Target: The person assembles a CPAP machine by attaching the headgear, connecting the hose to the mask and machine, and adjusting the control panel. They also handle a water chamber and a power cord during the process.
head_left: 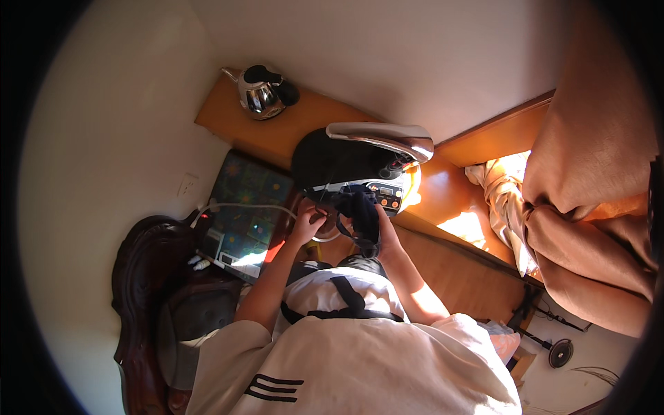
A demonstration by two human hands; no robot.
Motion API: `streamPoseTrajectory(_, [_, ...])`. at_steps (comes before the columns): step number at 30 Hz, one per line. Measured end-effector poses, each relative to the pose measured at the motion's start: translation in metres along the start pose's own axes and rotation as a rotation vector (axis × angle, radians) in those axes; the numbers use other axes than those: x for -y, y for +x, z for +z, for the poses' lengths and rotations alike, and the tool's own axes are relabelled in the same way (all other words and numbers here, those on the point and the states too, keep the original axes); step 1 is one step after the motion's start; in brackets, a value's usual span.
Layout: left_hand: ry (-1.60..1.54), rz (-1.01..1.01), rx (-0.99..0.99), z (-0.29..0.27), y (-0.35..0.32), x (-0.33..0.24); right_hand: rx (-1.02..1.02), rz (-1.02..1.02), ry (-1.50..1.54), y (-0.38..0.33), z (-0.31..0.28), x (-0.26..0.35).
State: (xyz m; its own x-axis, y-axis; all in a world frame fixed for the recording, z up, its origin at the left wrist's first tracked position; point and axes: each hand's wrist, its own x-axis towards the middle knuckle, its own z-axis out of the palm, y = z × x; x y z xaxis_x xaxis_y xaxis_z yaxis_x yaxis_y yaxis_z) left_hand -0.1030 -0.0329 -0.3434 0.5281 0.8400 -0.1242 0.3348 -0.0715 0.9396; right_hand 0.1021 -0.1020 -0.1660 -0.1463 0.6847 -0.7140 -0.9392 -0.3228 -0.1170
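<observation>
A bundle of dark navy fabric with thin straps [366,225] hangs in front of me at waist height. My right hand [389,235] is closed round its right side. To the left of it, my left hand [310,220] has its fingers pinched together. What sits between those fingers is too small to make out; a white cable [256,206] passes right by them. Just beyond both hands stands a black rice cooker [328,160] with a silver handle and a button panel [387,195], partly covered by the fabric.
A shiny steel kettle [263,97] stands at the back left of the wooden ledge [315,114]. At left are a glossy flower-patterned tabletop [242,183] and a dark carved chair [138,277]. Brown curtains [588,228] hang at right, near a black metal stand [559,353].
</observation>
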Motion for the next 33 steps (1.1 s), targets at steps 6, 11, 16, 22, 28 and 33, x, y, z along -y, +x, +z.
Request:
streamPoseTrajectory(6, [-0.263,-0.247,0.149,0.03,-0.024,0.054,0.089,-0.066,-0.005,0.014,-0.014,0.011])
streamPoseTrajectory(11, [0.059,-0.328,0.138,0.046,-0.059,0.099,-0.101,-0.171,-0.005,0.027,-0.012,0.007])
streamPoseTrajectory(16, [0.398,-0.307,0.255,0.003,-0.089,0.078,-0.12,-0.367,-0.258,0.047,-0.039,0.003])
streamPoseTrajectory(22, [0.619,-0.156,-0.056,-0.05,-0.13,0.065,0.017,-0.275,-0.202,0.043,-0.041,0.009])
streamPoseTrajectory(28, [0.613,-0.249,-0.3,-0.094,-0.136,0.05,0.125,-0.284,-0.185,0.042,-0.041,0.012])
streamPoseTrajectory(33, [0.151,-0.204,-0.706,-0.134,-0.116,0.091,0.069,-0.259,-0.211,0.044,-0.042,0.014])
